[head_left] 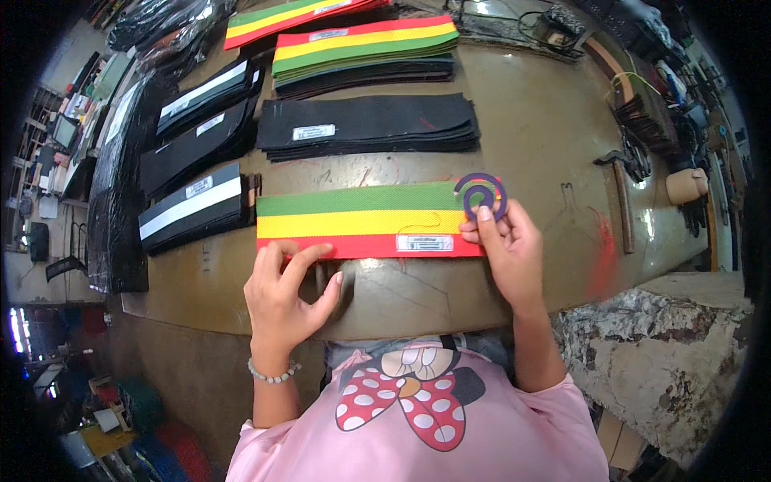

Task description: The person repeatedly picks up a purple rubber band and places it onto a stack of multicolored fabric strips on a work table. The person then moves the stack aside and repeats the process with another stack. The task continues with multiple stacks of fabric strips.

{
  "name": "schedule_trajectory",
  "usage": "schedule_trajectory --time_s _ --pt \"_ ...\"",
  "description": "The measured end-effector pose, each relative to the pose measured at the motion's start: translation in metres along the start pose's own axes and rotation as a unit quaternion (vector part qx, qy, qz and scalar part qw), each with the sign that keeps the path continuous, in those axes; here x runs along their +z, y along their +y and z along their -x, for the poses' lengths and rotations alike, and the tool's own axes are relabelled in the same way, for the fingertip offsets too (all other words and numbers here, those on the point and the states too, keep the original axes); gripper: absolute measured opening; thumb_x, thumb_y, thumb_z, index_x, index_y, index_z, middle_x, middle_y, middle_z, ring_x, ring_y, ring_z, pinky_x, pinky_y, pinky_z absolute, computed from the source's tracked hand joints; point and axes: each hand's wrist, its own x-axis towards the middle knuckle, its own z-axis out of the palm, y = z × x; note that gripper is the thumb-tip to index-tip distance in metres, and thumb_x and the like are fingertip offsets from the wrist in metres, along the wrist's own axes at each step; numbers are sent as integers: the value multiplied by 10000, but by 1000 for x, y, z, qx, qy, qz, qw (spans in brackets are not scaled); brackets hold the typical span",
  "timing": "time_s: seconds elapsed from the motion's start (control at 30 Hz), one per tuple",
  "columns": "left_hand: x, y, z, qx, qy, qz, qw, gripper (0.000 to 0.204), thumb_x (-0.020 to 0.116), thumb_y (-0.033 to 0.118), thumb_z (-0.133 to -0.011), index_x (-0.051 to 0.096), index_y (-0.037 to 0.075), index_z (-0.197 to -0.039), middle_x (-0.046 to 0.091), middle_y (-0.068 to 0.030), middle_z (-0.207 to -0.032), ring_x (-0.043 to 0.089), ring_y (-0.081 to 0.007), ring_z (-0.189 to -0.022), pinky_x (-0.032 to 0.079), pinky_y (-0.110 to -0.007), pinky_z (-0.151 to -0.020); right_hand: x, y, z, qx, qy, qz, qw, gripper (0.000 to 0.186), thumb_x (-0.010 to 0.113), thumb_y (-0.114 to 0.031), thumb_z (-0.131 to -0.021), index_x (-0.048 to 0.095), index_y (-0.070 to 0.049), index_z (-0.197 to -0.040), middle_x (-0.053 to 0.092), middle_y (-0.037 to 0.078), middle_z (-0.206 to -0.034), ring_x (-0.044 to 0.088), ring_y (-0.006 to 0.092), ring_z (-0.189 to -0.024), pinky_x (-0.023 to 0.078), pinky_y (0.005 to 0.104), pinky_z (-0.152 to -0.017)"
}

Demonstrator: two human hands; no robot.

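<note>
Right fingers (pixel 493 230) clamp a purple spiral (pixel 479 190), left fingers (pixel 302 260) spread at a green, yellow, red strip (pixel 345 217).

The tabletop (pixel 538 128) allows passage between the central black stack (pixel 381 116) and wooden-handled tool (pixel 625 209) (both obstacles).

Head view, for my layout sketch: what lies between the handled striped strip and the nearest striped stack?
The head view shows a black strip stack there.

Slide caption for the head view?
Left hand at green-yellow-red woven strip, right hand holding purple curled object over it.
</note>
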Motion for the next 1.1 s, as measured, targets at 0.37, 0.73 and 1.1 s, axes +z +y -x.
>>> schedule_trajectory --time_s 0.37,0.73,1.1 --pt "-21 -34 16 -11 25 -139 990 369 843 220 -688 752 164 -1042 673 1 -944 582 -210 -812 492 -344 -703 5 -8 -2 -2 17 45 999 184 607 -94 -1003 592 81 -1057 664 77 -938 661 96 -853 582 251 -774" --pt "-10 -28 18 6 21 -56 998 264 865 205 -665 760 142 -899 576 12 -674 517 -187 -658 385 -335 -598 81 -23 12 -232 -141 189 944 145 649 -54 -935 645 51 -1034 655 167 -1024 657 267 -919 520 330 -812" --pt "5 -22 38 -81 82 23 993 128 822 101 -763 773 107 -881 468 -27 -604 444 -194 -551 349 -340 -522 100 3 0 -258 -223 193 920 151 654 -43 -868 618 57 -974 608 176 -1049 599 348 -990 494 409 -862"
